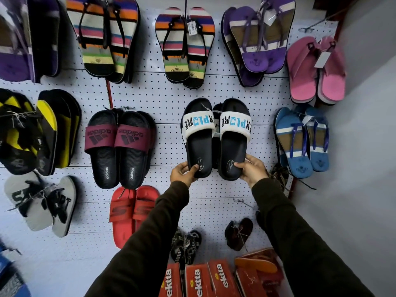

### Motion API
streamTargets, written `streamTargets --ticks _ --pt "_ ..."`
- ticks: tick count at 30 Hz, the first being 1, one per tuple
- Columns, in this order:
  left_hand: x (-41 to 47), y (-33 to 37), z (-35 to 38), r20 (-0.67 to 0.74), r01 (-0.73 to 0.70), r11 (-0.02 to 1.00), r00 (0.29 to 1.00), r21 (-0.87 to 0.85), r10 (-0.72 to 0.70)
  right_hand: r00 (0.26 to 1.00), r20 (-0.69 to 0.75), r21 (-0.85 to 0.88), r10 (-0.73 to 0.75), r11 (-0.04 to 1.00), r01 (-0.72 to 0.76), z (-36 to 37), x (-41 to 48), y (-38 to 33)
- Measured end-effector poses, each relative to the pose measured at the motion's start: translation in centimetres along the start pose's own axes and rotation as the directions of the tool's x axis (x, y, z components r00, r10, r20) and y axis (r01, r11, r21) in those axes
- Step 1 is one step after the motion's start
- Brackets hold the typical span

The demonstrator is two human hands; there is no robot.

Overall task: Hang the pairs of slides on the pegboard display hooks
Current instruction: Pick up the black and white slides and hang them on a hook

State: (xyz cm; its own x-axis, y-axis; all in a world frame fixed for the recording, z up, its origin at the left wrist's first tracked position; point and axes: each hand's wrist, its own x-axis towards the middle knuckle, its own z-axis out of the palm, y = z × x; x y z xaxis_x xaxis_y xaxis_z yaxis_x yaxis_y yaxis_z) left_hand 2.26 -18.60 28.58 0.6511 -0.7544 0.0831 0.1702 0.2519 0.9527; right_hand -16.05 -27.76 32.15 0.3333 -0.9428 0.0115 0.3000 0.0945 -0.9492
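Note:
A pair of black slides with white straps printed in black and blue letters (pixel 216 136) is held upright against the white pegboard (pixel 167 97), heels down. My left hand (pixel 184 171) grips the heel of the left slide. My right hand (pixel 251 169) grips the heel of the right slide. A string ties the pair together near the toes. Whether the pair rests on a hook is hidden behind it.
Other pairs hang around: black slides with maroon straps (pixel 120 146) at left, red slides (pixel 130 213) below them, blue flip-flops (pixel 302 140) at right, striped ones (pixel 185 46) above. A bare hook (pixel 242 202) sticks out below my right hand. Red boxes (pixel 203 279) stand at the bottom.

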Motion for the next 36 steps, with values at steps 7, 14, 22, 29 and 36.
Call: streamTargets --ticks 7,14,22,29,36 --pt "0.9 -3.4 -0.6 -0.020 0.069 0.997 0.997 -0.018 -0.069 1.000 -0.009 -0.046 -0.023 0.999 0.022 -0.9 2.1 3.6" --pt "1.4 -1.3 1.3 0.047 -0.574 0.670 0.774 0.471 0.631 0.733 0.090 -0.412 -0.675 0.645 0.644 0.5 3.6 3.4" --pt "5.2 1.7 3.9 0.464 -0.624 0.181 0.717 0.760 0.520 0.690 0.383 -0.688 -0.614 0.309 0.656 2.1 8.0 2.8" --pt "6.7 2.6 3.2 0.492 -0.611 0.182 0.751 0.770 0.439 0.697 0.407 -0.738 -0.590 0.238 0.632 1.9 8.8 2.4" --pt "4.4 3.6 0.1 0.428 -0.625 0.150 0.670 0.766 0.607 0.692 0.268 -0.739 -0.671 0.317 0.594 4.3 6.4 3.3"
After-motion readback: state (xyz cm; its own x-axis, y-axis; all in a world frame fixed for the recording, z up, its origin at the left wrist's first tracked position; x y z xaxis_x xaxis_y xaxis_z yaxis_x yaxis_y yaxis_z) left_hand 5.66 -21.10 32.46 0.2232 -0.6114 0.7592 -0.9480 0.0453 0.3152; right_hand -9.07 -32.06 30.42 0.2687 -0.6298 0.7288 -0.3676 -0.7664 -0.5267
